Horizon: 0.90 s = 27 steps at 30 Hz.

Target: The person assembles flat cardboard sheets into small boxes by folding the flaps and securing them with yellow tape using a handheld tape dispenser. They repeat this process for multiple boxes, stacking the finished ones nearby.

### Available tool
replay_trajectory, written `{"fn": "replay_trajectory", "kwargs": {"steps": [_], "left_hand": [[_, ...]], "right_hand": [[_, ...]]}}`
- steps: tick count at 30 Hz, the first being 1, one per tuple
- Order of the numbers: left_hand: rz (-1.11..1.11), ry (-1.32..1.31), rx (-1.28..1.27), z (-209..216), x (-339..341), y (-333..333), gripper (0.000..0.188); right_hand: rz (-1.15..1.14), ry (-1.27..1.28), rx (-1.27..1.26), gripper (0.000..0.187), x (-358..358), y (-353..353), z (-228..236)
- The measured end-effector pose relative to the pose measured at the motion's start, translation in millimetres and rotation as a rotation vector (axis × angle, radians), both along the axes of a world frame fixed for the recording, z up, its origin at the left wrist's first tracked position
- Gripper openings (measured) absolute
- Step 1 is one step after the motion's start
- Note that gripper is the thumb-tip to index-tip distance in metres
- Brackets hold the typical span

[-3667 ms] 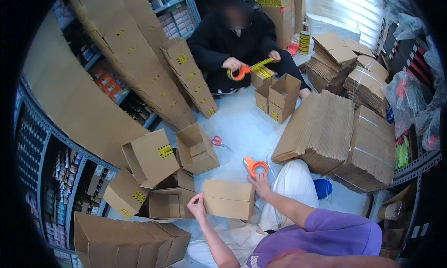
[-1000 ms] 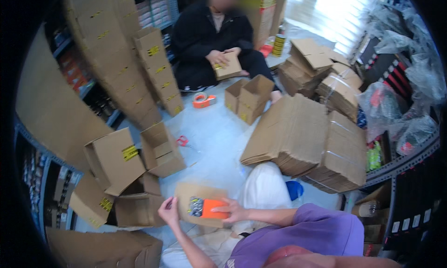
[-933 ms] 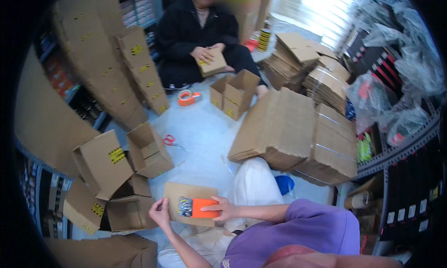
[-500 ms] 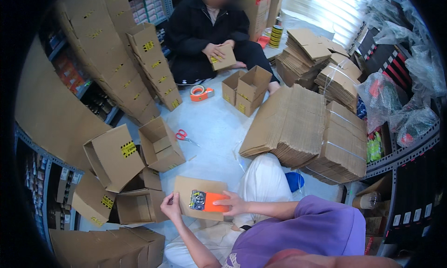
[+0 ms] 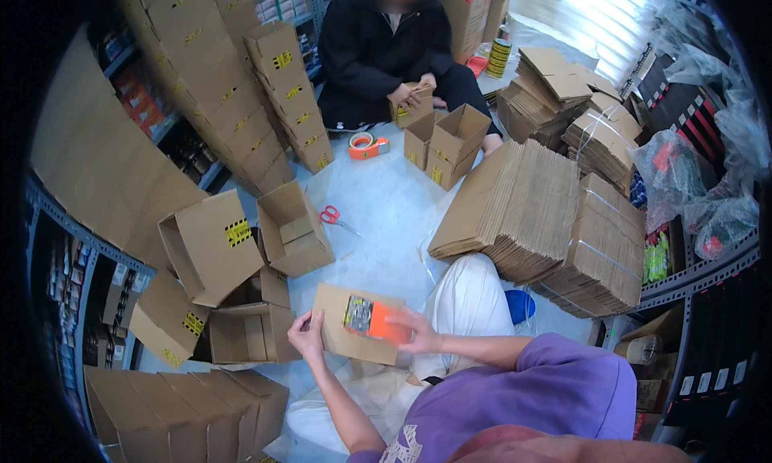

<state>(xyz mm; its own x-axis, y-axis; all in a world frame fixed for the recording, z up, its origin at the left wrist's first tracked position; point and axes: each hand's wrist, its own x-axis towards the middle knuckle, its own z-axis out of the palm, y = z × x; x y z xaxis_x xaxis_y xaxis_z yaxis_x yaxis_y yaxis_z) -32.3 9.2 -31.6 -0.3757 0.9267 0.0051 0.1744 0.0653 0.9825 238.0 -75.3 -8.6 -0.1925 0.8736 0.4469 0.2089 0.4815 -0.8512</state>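
Note:
On my lap lies a folded cardboard carton (image 5: 362, 351), its flat face turned up. Over it my right hand (image 5: 420, 333) grips an orange tape dispenser (image 5: 388, 322), whose toothed front and roll point left. The dispenser is slightly blurred, and I cannot tell whether it touches the carton. At the carton's left edge is my left hand (image 5: 306, 337), thumb and fingers pinched together. Whatever sits in that pinch is hidden or too small to make out.
Open cartons (image 5: 211, 250) crowd the left, with red scissors (image 5: 330, 215) beside them. Ahead, a seated person in black (image 5: 378, 61) handles a small carton near another tape dispenser (image 5: 368, 147). Bundled flat cardboard (image 5: 515, 206) stands at right. Shelving and tall carton stacks (image 5: 217, 93) flank the floor.
The whole view has shifted a little. My right hand and the tape dispenser have tilted slightly over the carton. The other person's small carton has been lowered and turned upright.

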Motion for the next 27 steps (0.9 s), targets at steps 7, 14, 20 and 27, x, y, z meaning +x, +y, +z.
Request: {"fn": "replay_trajectory", "kwargs": {"steps": [7, 14, 20, 27], "left_hand": [[-0.024, -0.033, -0.022, 2, -1, -3, 0.03], [0.034, -0.013, 0.033, 22, 13, -9, 0.029], [0.003, -0.004, -0.011, 25, 11, -6, 0.031], [0.032, 0.392, 0.016, 88, 23, -31, 0.022]], "right_hand": [[-0.108, 0.578, -0.206, 0.067, 3, 31, 28], [-0.079, 0.281, -0.199, 0.066, -1, 37, 106], [0.033, -0.018, -0.041, 0.062, -13, 15, 75], [0.065, -0.275, 0.207, 0.063, 0, 17, 14]]}}
